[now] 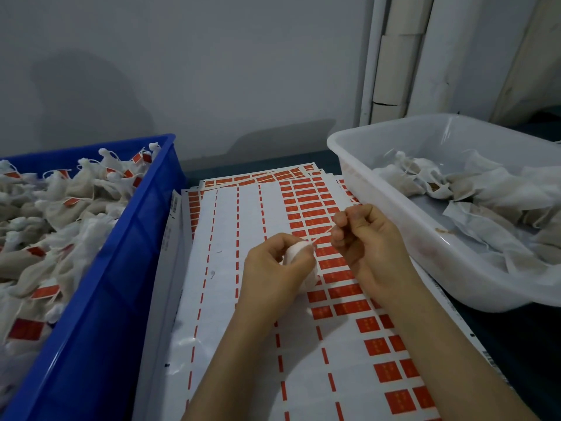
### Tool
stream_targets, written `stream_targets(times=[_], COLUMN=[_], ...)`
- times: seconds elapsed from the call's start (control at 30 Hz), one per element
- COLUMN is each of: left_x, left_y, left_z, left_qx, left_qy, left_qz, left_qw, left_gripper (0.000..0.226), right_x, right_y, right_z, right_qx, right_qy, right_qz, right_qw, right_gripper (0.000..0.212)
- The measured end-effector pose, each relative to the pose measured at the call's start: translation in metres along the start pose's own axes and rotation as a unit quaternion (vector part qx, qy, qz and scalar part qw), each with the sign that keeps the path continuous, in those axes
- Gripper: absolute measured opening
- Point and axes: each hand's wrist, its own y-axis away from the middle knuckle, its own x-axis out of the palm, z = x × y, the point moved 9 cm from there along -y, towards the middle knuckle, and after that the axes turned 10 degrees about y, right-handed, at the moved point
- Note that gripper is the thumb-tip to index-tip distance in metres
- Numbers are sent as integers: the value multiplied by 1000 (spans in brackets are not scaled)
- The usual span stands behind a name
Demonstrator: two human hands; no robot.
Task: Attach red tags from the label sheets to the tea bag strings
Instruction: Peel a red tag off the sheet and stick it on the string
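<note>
Your left hand [273, 265] grips a white tea bag [296, 252]; your right hand [365, 238] pinches its string [323, 235], above the label sheets [243, 299].

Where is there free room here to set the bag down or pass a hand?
Bare: the stripped left half of the label sheets, between blue bin and left hand, and the white bin's near floor. Crowded: the blue bin, heaped with tagged bags; the right hand, pinching the string, sits over the red tags.

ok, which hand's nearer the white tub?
Right. The right hand is just beside the white tub; the left hand, holding a tea bag, is farther off over the label sheet.
</note>
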Motion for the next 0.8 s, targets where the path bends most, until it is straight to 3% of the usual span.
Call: stream_targets(times=[0.17,0.27,0.53,0.67,0.8], left_x=[9,13,12,14,12], left_y=[4,6,4,7,6], left_z=[-12,-19,-15,-11,-12], left_qx=[16,23,30,25,54], left_qy=[27,30,22,-22,-132], left_qz=[52,68,76,91,73], left_qw=[998,997,996,995,987], left_gripper=[13,4,23,24,15], right_x=[9,10,13,12,10], right_y=[4,3,-1,1,0], right_z=[0,0,9,9,5], right_qx=[-9,-10,-10,-14,-10], right_qy=[-25,-12,-81,-95,-56], right_qz=[46,51,65,60,48], right_qw=[999,999,995,994,997], right_gripper=[19,13,24,22,14])
